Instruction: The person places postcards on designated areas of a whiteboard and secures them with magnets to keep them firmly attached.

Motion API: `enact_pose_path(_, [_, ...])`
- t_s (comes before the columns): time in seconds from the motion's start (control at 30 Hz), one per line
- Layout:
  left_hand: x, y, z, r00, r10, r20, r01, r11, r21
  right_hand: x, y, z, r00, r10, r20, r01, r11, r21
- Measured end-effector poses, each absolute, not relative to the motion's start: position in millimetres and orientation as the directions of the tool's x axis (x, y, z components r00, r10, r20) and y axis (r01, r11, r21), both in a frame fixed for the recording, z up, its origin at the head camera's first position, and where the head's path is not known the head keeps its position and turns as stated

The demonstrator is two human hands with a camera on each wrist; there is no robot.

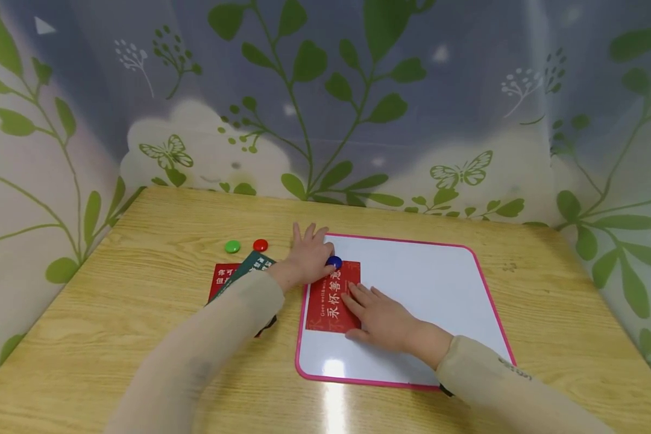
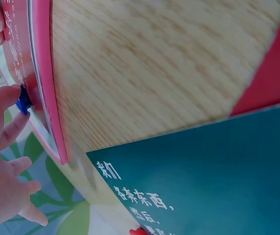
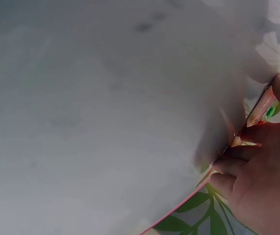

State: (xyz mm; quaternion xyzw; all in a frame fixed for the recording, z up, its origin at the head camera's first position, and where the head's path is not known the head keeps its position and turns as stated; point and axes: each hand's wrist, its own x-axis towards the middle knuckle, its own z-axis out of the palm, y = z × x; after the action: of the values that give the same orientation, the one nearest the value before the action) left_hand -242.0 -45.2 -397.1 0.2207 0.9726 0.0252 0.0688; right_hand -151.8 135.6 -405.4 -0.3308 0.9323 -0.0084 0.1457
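Note:
A red card with white lettering lies on the left part of a pink-edged whiteboard. At the card's top edge, my left hand pinches a round blue magnet between thumb and index finger. The left wrist view shows the same grip on the blue magnet, the other fingers spread away from it. My right hand rests on the card's right edge with its fingers extended. In the right wrist view, the right hand's fingertips touch down along the card and board.
Left of the board lie a dark green card and a red card, partly overlapped and hidden by the left sleeve. Behind them sit a green magnet and a red magnet. A leaf-patterned curtain borders the wooden table.

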Motion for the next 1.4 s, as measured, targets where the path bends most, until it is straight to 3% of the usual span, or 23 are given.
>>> enact_pose_path(0.33, [-238, -59, -394, -0.894, 0.435, -0.110, 0.419, 0.897, 0.142, -147, 135, -402, -0.732, -0.608, -0.307, -0.604, 0.788, -0.119])
enact_pose_path(0.67, [-224, -108, -385, -0.911, 0.408, -0.056, 0.384, 0.891, 0.240, -150, 138, -398, -0.737, -0.597, -0.315, -0.571, 0.801, -0.182])
enact_pose_path(1.13, [-200, -166, -393, -0.947, 0.319, -0.019, 0.310, 0.931, 0.190, -155, 149, -390, -0.766, -0.591, -0.252, -0.540, 0.805, -0.246])
enact_pose_path(1.4, [-189, -191, -397, -0.947, 0.306, -0.093, 0.292, 0.946, 0.139, -158, 170, -383, -0.796, -0.571, -0.202, -0.531, 0.818, -0.219])
